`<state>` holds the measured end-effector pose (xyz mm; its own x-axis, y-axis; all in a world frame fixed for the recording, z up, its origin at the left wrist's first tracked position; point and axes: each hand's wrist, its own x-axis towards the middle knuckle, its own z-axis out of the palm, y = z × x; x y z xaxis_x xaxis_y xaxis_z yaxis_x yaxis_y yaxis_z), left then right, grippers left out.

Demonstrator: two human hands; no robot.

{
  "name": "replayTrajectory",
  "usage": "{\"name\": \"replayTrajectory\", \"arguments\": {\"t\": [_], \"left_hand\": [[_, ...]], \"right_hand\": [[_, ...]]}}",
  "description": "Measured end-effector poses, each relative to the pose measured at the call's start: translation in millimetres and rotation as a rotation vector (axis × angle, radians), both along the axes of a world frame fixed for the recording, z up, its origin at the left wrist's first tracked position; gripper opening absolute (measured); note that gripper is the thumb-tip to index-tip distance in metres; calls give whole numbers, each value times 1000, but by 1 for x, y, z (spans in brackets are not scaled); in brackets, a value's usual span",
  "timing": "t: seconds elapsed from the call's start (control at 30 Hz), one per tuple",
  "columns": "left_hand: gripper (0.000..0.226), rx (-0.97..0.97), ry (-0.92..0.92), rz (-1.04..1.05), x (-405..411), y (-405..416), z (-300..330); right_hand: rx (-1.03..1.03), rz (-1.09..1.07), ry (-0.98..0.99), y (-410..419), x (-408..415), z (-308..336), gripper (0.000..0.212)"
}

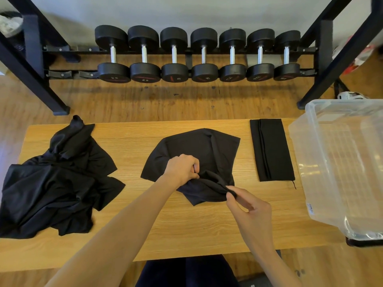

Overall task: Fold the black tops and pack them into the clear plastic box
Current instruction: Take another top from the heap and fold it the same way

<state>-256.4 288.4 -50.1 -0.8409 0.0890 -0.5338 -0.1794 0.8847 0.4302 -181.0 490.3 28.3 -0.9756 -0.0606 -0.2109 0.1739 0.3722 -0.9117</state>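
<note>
A black top [199, 150] lies half folded in the middle of the wooden table [170, 220]. My left hand [182, 168] is closed on the cloth near its middle. My right hand [246, 206] pinches the near edge of the same top and lifts it slightly off the table. A folded black top [271, 150] lies flat as a narrow strip to the right. A crumpled heap of black tops [56, 179] covers the table's left end. The clear plastic box [339, 162] stands at the right end, partly over the table edge, with nothing visible inside.
A black rack with several dumbbells [199, 54] stands on the wooden floor behind the table. Black frame legs [60, 109] slant down on both sides. The box rests on a dark stand [360, 242] at the lower right.
</note>
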Motion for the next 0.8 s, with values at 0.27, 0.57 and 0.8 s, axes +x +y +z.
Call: {"name": "replayTrajectory", "arguments": {"t": [0.27,0.57,0.8], "left_hand": [[10,94,-1,105,-5,-8,7],[15,272,-132,302,-8,-16,12],[15,295,0,500,-8,-23,33]], "right_hand": [[9,-1,17,7,-1,-1,39],[32,-4,36,13,-1,2,43],[-10,-13,50,18,3,6,39]]}}
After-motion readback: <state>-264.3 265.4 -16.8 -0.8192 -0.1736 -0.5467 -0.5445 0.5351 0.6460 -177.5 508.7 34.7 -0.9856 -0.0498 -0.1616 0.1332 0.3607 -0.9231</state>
